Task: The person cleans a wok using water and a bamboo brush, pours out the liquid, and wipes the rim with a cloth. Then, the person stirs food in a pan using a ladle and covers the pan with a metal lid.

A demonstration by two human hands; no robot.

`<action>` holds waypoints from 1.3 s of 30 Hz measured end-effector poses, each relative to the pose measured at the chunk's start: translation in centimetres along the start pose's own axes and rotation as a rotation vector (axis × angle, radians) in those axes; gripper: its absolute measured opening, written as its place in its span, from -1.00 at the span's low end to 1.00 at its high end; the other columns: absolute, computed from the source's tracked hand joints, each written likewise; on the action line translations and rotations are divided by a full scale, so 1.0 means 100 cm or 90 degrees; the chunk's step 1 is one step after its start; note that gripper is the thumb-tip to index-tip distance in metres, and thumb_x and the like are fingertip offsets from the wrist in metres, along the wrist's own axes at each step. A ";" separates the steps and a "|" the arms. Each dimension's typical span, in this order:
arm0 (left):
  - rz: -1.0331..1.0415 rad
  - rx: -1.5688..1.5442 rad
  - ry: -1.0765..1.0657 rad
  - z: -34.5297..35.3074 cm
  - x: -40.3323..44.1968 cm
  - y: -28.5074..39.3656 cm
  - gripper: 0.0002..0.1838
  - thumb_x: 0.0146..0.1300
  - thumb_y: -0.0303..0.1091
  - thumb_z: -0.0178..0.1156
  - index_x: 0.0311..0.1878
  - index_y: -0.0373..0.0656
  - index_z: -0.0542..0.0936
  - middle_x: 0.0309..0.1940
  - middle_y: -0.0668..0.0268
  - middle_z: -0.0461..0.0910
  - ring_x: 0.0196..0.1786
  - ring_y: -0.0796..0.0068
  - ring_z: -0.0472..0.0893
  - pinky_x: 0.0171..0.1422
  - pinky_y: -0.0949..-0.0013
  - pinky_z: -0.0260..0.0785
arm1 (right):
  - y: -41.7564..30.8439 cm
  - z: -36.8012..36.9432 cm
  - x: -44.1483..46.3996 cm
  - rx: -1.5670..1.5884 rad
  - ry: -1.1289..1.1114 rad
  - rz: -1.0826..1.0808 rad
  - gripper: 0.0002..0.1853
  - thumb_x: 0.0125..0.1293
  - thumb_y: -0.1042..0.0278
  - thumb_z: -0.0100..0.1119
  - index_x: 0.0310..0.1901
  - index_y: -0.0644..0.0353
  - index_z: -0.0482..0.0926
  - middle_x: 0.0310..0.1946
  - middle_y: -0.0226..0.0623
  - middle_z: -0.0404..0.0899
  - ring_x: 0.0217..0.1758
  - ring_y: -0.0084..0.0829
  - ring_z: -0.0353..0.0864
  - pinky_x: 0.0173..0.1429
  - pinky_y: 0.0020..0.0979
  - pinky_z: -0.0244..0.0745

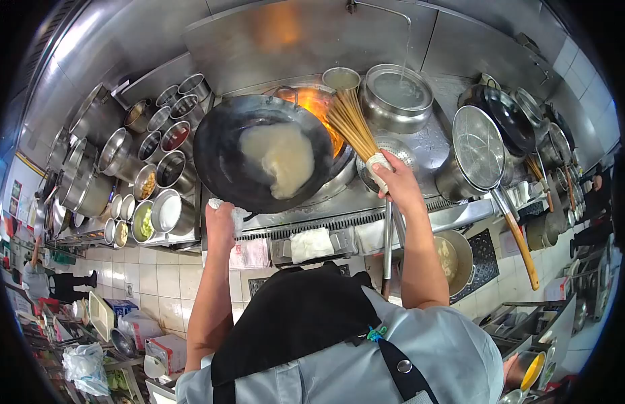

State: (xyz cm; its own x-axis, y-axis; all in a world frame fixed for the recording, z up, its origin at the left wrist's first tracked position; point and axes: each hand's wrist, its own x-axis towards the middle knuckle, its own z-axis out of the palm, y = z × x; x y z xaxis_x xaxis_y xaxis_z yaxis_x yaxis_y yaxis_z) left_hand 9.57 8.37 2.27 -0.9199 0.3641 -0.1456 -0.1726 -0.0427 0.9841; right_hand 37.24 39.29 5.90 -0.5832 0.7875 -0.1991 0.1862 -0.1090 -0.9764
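My left hand (pixel 221 222) is closed around a white cloth (pixel 238 217) at the near edge of a large black wok (pixel 218 161), gripping the wok through it. Shifted left of the burner, the wok is tilted and holds a pool of cloudy, pale liquid (pixel 279 151). Flames (pixel 316 108) burn behind its right side. In my right hand (pixel 397 178) is a bamboo wok brush (pixel 353 121), held by its wrapped end (pixel 378 168). Its splayed bristles point up and left, beside the flames and apart from the liquid.
Water runs from a spout (pixel 408 23) into a steel pot (pixel 399 94). A perforated ladle (pixel 393 151) lies below it. Ingredient containers (pixel 171 168) crowd the left; a mesh strainer (pixel 479 148) rests on a pot at right. A folded cloth (pixel 311 244) lies on the front edge.
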 end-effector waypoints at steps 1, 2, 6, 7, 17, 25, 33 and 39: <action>0.007 0.012 0.009 0.000 -0.001 0.002 -0.72 0.15 -0.55 0.12 -0.04 -0.28 0.54 -0.26 0.29 0.63 -0.28 0.45 0.60 -0.13 0.33 0.47 | 0.000 0.000 -0.001 -0.007 -0.013 -0.004 -0.29 0.44 0.11 0.35 0.54 0.13 0.38 -0.23 -0.41 0.67 -0.56 -0.63 0.49 -0.57 -0.54 0.30; 0.019 0.016 0.009 -0.002 0.001 0.000 -0.72 0.16 -0.54 0.13 -0.02 -0.29 0.54 -0.25 0.29 0.63 -0.26 0.45 0.60 -0.11 0.33 0.47 | -0.001 0.000 -0.001 -0.015 -0.026 -0.009 -0.29 0.43 0.13 0.35 0.54 0.17 0.38 -0.20 -0.38 0.68 -0.51 -0.62 0.51 -0.54 -0.52 0.37; 0.075 0.064 -0.007 -0.009 0.005 -0.004 -0.68 0.19 -0.48 0.15 0.03 -0.33 0.51 -0.20 0.23 0.65 -0.18 0.39 0.62 -0.01 0.29 0.48 | 0.001 0.002 -0.002 -0.008 -0.032 -0.027 -0.27 0.43 0.14 0.36 0.53 0.24 0.37 -0.15 -0.34 0.68 -0.42 -0.61 0.55 -0.48 -0.49 0.48; 0.093 0.084 -0.015 -0.008 0.004 -0.002 -0.66 0.20 -0.45 0.16 0.05 -0.35 0.50 -0.18 0.20 0.65 -0.15 0.37 0.63 0.02 0.28 0.48 | 0.001 0.002 -0.002 -0.015 -0.027 -0.023 -0.27 0.43 0.14 0.36 0.54 0.24 0.36 -0.14 -0.34 0.68 -0.41 -0.61 0.55 -0.48 -0.49 0.48; 0.235 0.422 0.036 0.033 -0.007 0.042 -0.44 0.22 -0.34 0.17 0.24 -0.49 0.43 -0.08 -0.29 0.66 0.04 -0.22 0.67 0.19 0.00 0.45 | 0.014 0.005 0.023 -0.023 -0.013 -0.003 -0.33 0.47 0.10 0.32 0.54 0.07 0.38 -0.25 -0.43 0.64 -0.61 -0.63 0.46 -0.60 -0.55 0.25; 0.311 0.492 0.002 0.060 -0.046 0.067 -0.43 0.21 -0.32 0.28 0.23 -0.45 0.44 -0.08 -0.24 0.67 0.05 -0.34 0.64 0.18 -0.07 0.45 | 0.037 0.029 0.040 -0.044 0.062 -0.007 -0.26 0.46 0.15 0.30 0.55 0.29 0.31 -0.11 -0.21 0.69 -0.33 -0.51 0.63 -0.47 -0.41 0.59; 0.535 0.592 -0.026 0.055 -0.072 0.037 -0.40 0.10 -0.41 0.34 0.21 -0.46 0.45 -0.19 -0.12 0.55 -0.10 -0.25 0.59 -0.01 -0.12 0.45 | 0.062 0.038 0.034 -0.103 0.038 -0.014 -0.26 0.51 0.12 0.25 0.61 0.14 0.23 -0.19 -0.32 0.64 -0.49 -0.57 0.49 -0.51 -0.45 0.55; 0.202 0.256 -0.016 0.050 0.003 -0.001 -0.63 0.27 -0.39 0.18 0.11 -0.37 0.56 -0.16 0.06 0.75 -0.14 0.15 0.73 0.02 0.18 0.51 | 0.036 0.024 0.063 0.045 0.008 0.018 -0.28 0.53 0.14 0.24 0.61 0.12 0.24 -0.21 -0.20 0.65 -0.54 -0.51 0.55 -0.61 -0.49 0.43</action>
State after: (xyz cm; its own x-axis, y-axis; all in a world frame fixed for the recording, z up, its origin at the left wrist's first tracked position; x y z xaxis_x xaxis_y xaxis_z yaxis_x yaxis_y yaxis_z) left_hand 11.07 13.18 2.60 -0.8957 0.4132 0.1641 0.2668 0.2044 0.9418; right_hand 32.39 42.40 0.91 -0.5680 0.7914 -0.2260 0.1454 -0.1738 -0.9740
